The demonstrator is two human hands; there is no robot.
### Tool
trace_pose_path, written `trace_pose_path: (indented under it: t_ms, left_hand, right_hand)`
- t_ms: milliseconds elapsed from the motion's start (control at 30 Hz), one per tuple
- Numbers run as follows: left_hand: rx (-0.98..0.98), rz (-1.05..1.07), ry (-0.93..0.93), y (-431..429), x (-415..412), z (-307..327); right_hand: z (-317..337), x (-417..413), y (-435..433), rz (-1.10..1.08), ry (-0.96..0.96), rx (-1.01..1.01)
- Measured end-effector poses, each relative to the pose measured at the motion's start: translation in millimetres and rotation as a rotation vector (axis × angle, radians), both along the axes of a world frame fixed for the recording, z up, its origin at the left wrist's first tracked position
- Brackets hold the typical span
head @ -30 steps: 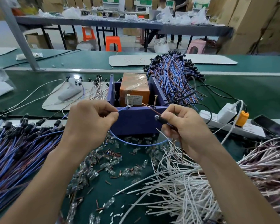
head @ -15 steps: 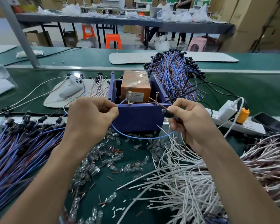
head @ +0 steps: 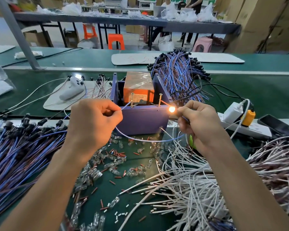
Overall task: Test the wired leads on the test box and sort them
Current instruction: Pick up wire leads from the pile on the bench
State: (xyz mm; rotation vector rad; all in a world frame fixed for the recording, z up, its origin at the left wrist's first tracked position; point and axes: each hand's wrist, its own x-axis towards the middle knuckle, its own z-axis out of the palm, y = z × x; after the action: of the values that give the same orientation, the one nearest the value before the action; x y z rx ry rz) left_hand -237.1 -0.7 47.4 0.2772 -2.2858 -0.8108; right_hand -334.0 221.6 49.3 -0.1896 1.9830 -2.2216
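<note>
A purple test box (head: 141, 120) stands mid-table with an orange block (head: 138, 85) inside and two upright screws on its front rim. My left hand (head: 93, 122) pinches the blue end of a wired lead (head: 140, 140) against the left screw (head: 132, 99). My right hand (head: 198, 120) pinches the lead's bulb end, its red wire touching the right screw (head: 160, 99). The bulb (head: 171, 109) glows orange at my right fingertips. The lead sags in a loop in front of the box.
A heap of blue and brown leads (head: 15, 157) lies at left, another (head: 177, 74) behind the box. White leads (head: 198, 185) pile at right. Loose clear bulbs (head: 97, 170) and red sleeves litter the mat. A power strip (head: 247, 124) and phone (head: 275, 125) sit at right.
My right hand brought the red wire onto the right screw, and the bulb in its fingers, dark before, now glows. My left hand stays at the left screw.
</note>
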Motion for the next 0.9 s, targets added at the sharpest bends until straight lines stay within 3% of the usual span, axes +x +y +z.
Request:
trace_pose_path:
  t_ms: [233, 467, 567, 633, 667, 767, 800, 900]
  left_hand:
    - [0.218, -0.003, 0.031, 12, 4, 5]
    - [0.801, -0.120, -0.068, 28, 9, 4]
    - [0.845, -0.095, -0.147, 38, 15, 1]
    - [0.747, -0.064, -0.196, 44, 21, 2]
    - [0.603, -0.019, -0.231, 44, 25, 2]
    - [-0.149, 0.245, -0.405, 49, 43, 10]
    - [-0.295, 0.322, -0.381, 55, 49, 15]
    - [-0.382, 0.285, -0.140, 83, 63, 29]
  right_hand:
    - [8, 11, 10, 0.129, -0.123, -0.078]
    - [4, 51, 25, 0.025, -0.311, -0.296]
    - [10, 65, 35, 0.034, -0.263, -0.260]
    - [15, 74, 43, 0.072, -0.204, -0.213]
    - [16, 79, 46, 0.081, -0.184, -0.184]
    - [18, 92, 49, 0.118, -0.179, -0.151]
    - [19, 96, 48, 0.132, -0.190, -0.161]
    - [20, 103, 39, 0.146, -0.228, -0.187]
